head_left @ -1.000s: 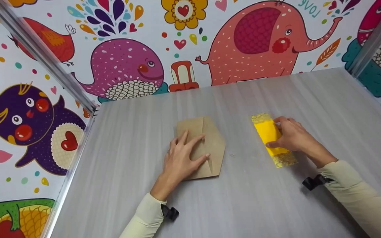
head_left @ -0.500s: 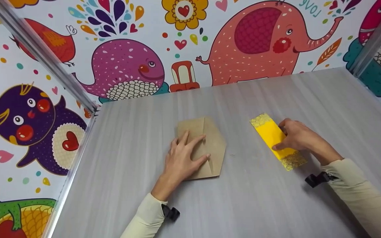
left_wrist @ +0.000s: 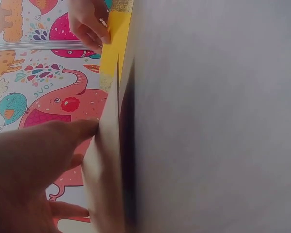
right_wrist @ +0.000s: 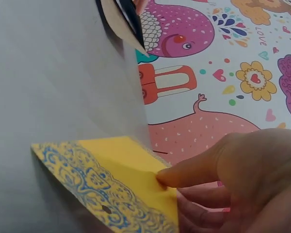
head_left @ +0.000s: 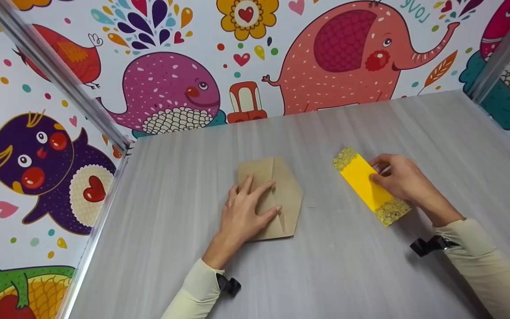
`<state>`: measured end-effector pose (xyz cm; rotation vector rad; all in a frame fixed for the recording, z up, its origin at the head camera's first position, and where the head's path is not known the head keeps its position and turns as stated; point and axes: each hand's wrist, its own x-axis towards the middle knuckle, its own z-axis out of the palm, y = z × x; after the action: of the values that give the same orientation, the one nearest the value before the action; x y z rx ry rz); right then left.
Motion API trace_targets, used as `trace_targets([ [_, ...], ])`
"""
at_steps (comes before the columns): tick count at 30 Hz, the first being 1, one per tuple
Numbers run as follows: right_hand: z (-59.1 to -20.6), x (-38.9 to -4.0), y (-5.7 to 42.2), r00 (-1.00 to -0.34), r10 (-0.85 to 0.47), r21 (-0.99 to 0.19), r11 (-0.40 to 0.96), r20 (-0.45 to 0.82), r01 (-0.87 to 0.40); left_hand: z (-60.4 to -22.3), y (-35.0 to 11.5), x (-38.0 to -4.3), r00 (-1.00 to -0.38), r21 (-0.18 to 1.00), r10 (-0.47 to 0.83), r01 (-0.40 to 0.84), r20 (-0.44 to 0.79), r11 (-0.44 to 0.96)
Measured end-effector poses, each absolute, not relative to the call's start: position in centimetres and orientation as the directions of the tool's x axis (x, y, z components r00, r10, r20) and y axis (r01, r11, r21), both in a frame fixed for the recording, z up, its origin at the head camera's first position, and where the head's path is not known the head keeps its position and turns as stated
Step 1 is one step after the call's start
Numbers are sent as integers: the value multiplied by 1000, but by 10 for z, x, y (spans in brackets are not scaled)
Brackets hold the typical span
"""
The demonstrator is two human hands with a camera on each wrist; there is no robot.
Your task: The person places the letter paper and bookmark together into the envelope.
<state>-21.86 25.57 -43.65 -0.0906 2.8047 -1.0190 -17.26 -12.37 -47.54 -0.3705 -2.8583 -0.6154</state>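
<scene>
A brown paper envelope (head_left: 288,199) lies on the table, its pointed flap toward the right. My left hand (head_left: 244,212) rests on it with fingers spread. In the left wrist view the envelope (left_wrist: 106,165) is seen edge-on, with a dark layer beneath the paper. To the right, my right hand (head_left: 399,177) pinches a yellow card (head_left: 363,181) by its right long edge, thumb on top. Both ends of the card bear a lace-like pattern, which looks blue in the right wrist view, where a small dark spot (right_wrist: 106,209) shows near one end.
The grey table (head_left: 326,274) has a faint short mark between the envelope and the card. Cartoon-printed walls (head_left: 246,57) rise behind it and at the sides, with metal strips (head_left: 56,71) at the corners. A black strap mount (head_left: 228,285) sits on the left sleeve.
The right hand has moved slightly right, turning the yellow card and tilting it up. Its thumb now sits nearer the card's right edge. My left hand and the envelope stay put.
</scene>
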Motion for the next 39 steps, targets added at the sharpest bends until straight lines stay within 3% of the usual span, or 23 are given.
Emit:
trace_targets([
  [10, -432, -212, 245, -993, -111, -719, 694, -35, -52, -474, -123, -172, -949, 390, 211, 290, 233, 874],
  [17, -433, -213, 233, -981, -190, -790, 597, 33, -142, -474, -122, -172, -949, 396, 206, 289, 238, 872],
  [31, -439, -208, 193, -957, -291, -888, 438, 4, -137, -472, -123, -172, -956, 389, 201, 271, 212, 880],
  [39, -455, -208, 178, -949, -315, -879, 454, -8, -143, -470, -120, -171, -959, 402, 207, 270, 193, 875],
])
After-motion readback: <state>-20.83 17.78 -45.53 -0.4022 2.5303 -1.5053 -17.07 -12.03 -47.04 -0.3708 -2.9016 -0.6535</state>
